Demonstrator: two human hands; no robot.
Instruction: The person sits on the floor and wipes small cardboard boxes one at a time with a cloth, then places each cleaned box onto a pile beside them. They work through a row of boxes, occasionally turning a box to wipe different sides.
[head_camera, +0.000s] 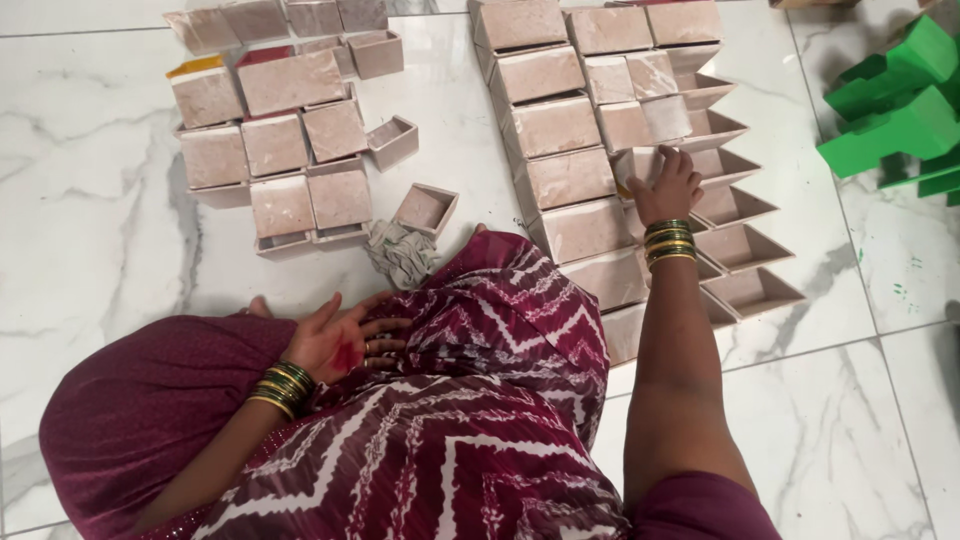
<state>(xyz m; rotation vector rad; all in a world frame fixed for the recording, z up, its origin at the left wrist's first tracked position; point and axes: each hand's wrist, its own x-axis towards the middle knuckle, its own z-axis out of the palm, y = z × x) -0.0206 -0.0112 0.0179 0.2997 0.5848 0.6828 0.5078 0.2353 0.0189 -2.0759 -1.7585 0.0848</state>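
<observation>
floor: white marble tiles (90, 230) with grey veins, person seated on it in a maroon zigzag-print garment (470, 430).
left hand (345, 345): nearest, resting palm-up on the lap, fingers loose, grasping nothing (red stain on the palm, green and gold bangles at the wrist).
rag: crumpled grey cloth (402, 253) on the floor just past the knee, touching no hand.
loose box: one small open pinkish box (426, 209) tilted just beside the cloth, another open one (392, 140) a little farther out.
right hand (668, 188): arm stretched forward, fingers curled onto a small pale box (640, 165) in the right-hand stack; looks like a light grasp, but whether it is actually clamped i cannot tell.
open trays: row of empty open box halves (745, 240) running diagonally to the right of that hand, overlapping one another.
closed stack, right: column of closed pinkish boxes (565, 130) left of the hand, laid edge to edge up to the top of the frame.
closed stack, left: second cluster of closed boxes (280, 130) farther left, a yellow and a red edge showing under the upper ones.
progress: judging by layout, most boxes are already closed and grouped; the open trays plus two loose ones remain.
far right: green moulded shapes (900, 100) on the tiles, well apart from the boxes.
</observation>
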